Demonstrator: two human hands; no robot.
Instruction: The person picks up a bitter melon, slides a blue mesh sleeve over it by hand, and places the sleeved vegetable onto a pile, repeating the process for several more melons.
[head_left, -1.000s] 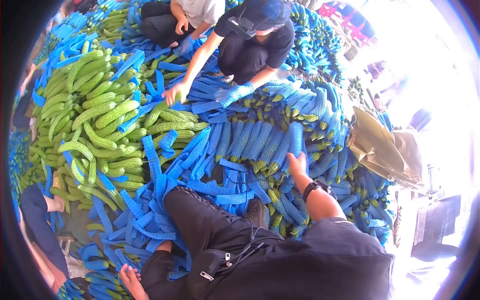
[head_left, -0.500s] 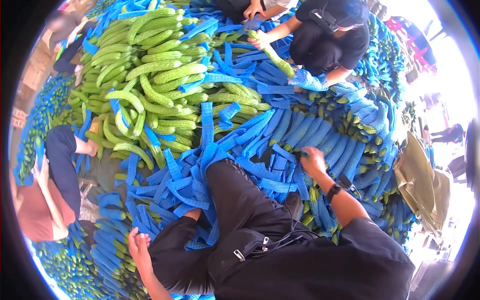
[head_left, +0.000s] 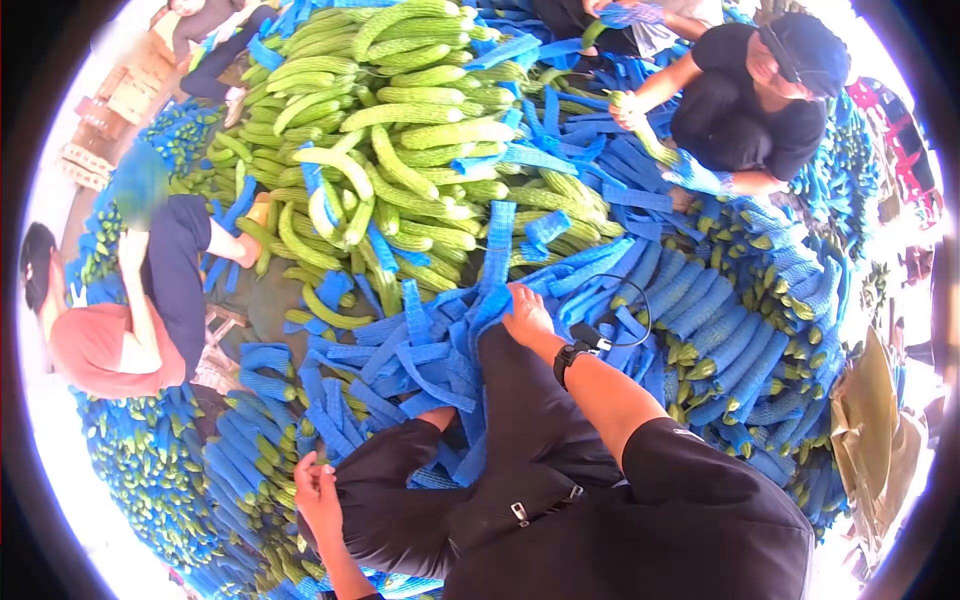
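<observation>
Blue foam-net sleeves (head_left: 400, 355) lie heaped over the person's knees and the ground around them. The right hand (head_left: 524, 312), a dark watch (head_left: 566, 358) on its wrist, reaches to the far edge of that heap, its fingers curled down onto one sleeve (head_left: 490, 300); whether they pinch it or only press on it I cannot tell. The left hand (head_left: 316, 490) hangs near the bottom left, beside the black trouser leg (head_left: 390, 500), fingers loosely bent and holding nothing I can make out. Far behind the heap sits a pile of bare green gourds (head_left: 400, 130). To the right, sleeved gourds (head_left: 730, 340) lie in rows. At far right a co-worker in black (head_left: 760, 110) holds a gourd (head_left: 645, 135); at left another person in red (head_left: 95, 345) sits.
</observation>
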